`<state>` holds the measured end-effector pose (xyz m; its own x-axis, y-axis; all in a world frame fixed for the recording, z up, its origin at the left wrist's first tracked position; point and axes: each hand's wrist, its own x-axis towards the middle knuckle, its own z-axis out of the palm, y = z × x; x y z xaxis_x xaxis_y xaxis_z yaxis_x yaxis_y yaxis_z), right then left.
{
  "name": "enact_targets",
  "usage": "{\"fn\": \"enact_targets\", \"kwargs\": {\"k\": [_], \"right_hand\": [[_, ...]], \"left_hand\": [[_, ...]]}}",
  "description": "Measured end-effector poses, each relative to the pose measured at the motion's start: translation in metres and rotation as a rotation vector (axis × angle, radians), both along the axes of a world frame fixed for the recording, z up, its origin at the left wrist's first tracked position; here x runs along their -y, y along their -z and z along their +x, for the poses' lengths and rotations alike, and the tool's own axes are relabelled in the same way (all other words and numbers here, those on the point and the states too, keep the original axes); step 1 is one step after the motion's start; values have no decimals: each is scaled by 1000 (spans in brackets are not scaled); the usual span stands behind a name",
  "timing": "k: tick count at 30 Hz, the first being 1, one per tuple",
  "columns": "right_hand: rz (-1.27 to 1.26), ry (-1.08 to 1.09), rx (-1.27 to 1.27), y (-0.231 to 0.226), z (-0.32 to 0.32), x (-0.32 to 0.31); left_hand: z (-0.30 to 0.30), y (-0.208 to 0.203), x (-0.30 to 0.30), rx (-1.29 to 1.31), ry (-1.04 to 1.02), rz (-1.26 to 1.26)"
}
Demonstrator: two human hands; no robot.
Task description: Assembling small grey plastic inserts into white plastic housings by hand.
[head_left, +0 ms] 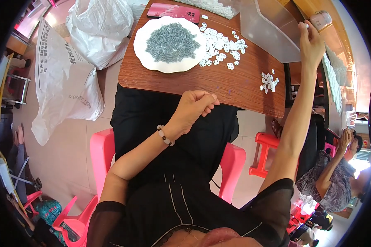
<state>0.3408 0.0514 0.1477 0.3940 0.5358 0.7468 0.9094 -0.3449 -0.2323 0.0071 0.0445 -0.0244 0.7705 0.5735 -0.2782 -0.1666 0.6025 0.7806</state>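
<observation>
My left hand is at the near edge of the brown wooden table, its fingers curled together. Anything inside them is hidden. Out to the far right reaches my right hand, beside the translucent plastic bin, with a small white piece pinched at the fingertips. A white scalloped plate on the table carries a heap of small grey spring-like pieces. Many small white plastic parts with holes lie loose to the right of the plate. A smaller pile of white parts is near the table's right end.
A pink phone lies behind the plate. A clear bag of white parts rests at the far edge. Large white sacks stand on the floor at left. A red stool and a seated person are at right.
</observation>
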Motion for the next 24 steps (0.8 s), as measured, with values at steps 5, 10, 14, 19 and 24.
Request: {"fn": "enact_targets", "kwargs": {"k": [5, 10, 14, 19, 24], "right_hand": [[-437, 192, -16, 24, 82, -36], [-272, 97, -88, 48, 52, -25], [-51, -248, -131, 72, -16, 1], [-364, -481, -230, 126, -96, 27], [-477, -426, -154, 152, -111, 33]], "left_hand": [[-2, 6, -4, 12, 3, -30], [-5, 5, -8, 4, 42, -25], [-2, 4, -8, -19, 57, -19], [-4, 2, -9, -33, 67, -1], [-2, -1, -8, -58, 74, -10]]}}
